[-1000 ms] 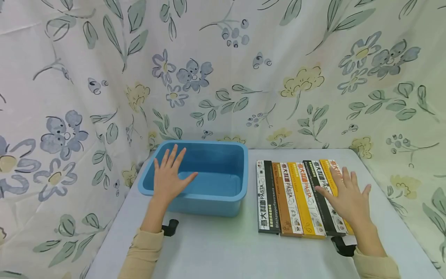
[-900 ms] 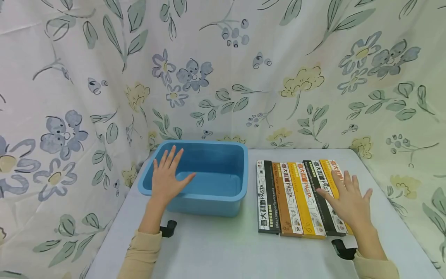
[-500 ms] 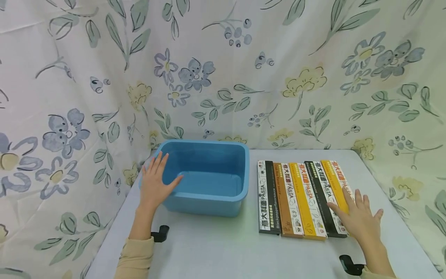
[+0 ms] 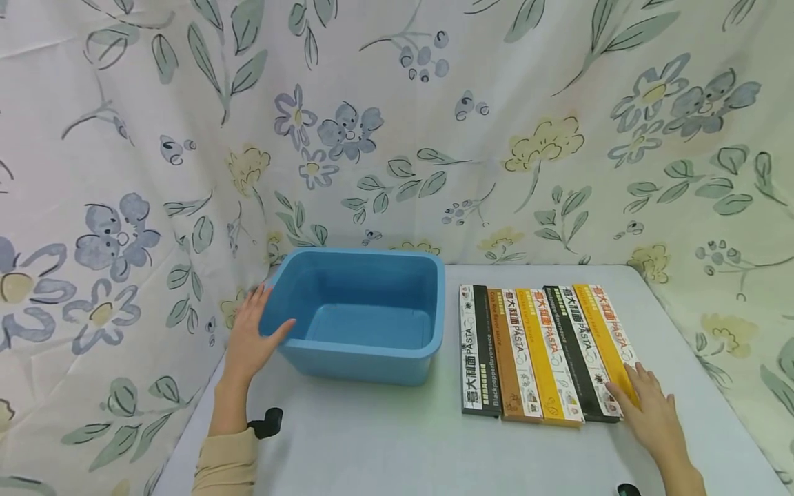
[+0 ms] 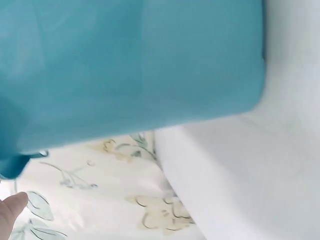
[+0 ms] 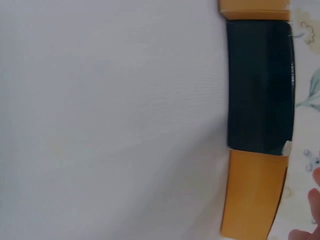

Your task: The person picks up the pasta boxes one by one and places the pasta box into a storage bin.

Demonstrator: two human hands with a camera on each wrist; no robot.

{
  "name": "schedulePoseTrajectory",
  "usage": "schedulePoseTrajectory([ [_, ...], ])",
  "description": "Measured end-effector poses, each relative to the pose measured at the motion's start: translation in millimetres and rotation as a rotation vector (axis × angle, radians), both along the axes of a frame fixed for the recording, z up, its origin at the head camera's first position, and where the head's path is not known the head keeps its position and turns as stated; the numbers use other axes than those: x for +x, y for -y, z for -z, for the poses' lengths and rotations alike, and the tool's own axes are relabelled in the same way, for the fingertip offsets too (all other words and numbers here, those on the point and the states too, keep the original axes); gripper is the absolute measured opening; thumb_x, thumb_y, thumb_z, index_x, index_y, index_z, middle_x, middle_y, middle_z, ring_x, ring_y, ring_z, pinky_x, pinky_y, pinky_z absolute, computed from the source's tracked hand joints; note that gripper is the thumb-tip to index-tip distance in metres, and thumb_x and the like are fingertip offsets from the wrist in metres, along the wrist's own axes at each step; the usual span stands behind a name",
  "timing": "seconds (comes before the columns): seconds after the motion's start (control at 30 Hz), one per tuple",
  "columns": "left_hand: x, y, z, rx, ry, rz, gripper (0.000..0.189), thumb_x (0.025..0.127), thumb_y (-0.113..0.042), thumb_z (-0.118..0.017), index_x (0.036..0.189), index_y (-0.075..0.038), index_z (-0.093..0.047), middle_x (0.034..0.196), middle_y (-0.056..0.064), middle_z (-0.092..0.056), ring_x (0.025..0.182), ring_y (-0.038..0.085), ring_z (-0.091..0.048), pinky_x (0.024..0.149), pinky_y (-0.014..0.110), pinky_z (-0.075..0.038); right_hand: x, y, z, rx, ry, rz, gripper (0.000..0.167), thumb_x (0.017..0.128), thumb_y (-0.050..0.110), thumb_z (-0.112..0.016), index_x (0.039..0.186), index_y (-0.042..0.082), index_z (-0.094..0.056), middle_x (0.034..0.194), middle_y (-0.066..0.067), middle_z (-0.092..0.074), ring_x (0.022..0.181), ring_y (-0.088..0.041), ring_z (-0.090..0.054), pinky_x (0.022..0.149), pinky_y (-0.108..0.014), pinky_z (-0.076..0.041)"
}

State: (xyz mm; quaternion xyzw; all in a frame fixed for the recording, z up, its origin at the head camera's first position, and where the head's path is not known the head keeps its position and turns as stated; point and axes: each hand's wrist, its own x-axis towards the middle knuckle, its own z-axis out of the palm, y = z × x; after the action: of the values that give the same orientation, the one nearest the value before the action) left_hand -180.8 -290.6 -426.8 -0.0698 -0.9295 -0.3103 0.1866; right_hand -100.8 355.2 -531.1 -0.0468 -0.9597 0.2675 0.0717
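My left hand is at the left side of a blue plastic bin, its fingers extended along the rim and the thumb spread toward the front edge. In the left wrist view the bin's wall fills the top, with a fingertip at lower left. My right hand is over the near end of the rightmost yellow pasta box, thumb left, fingers right, loosely bent. The right wrist view has this box's orange-yellow end beside a black box; fingertips appear at the right edge, apart from it.
More long pasta boxes lie side by side to the left: a black one, a yellow one, a brown one and another black one. They lie on a white table. Floral cloth hangs behind and at the sides.
My left hand has moved left and down, from over the bin to its left side. My right hand has moved right and toward me, lowering to the rightmost yellow box's near end.
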Motion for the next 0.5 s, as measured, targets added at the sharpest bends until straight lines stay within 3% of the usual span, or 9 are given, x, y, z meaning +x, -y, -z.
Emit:
schedulePoseTrajectory([
  [0.2,1.7,7.8,7.5,-0.021,0.083,-0.042,0.078,0.090,-0.039,-0.066,0.151,-0.003,-0.032,0.158,0.020,-0.023,0.144,0.044,-0.015,0.105,0.073,-0.015,4.3,-4,9.4,-0.029,-0.040,-0.006,0.057,0.106,0.029,-0.036,0.137,-0.019,-0.034,0.145,-0.041,-0.022,0.134,-0.060,-0.015,0.102,-0.076,-0.005],
  [0.5,-0.4,11.5,14.5,-0.021,0.116,-0.067,0.077,0.092,-0.041,-0.062,0.151,-0.001,-0.032,0.158,0.019,-0.023,0.143,0.045,-0.018,0.105,0.073,-0.017,6.8,-7,18.1,-0.022,-0.026,-0.016,0.054,0.107,0.024,-0.031,0.134,-0.022,-0.034,0.139,-0.045,-0.028,0.128,-0.063,-0.022,0.099,-0.077,-0.012],
])
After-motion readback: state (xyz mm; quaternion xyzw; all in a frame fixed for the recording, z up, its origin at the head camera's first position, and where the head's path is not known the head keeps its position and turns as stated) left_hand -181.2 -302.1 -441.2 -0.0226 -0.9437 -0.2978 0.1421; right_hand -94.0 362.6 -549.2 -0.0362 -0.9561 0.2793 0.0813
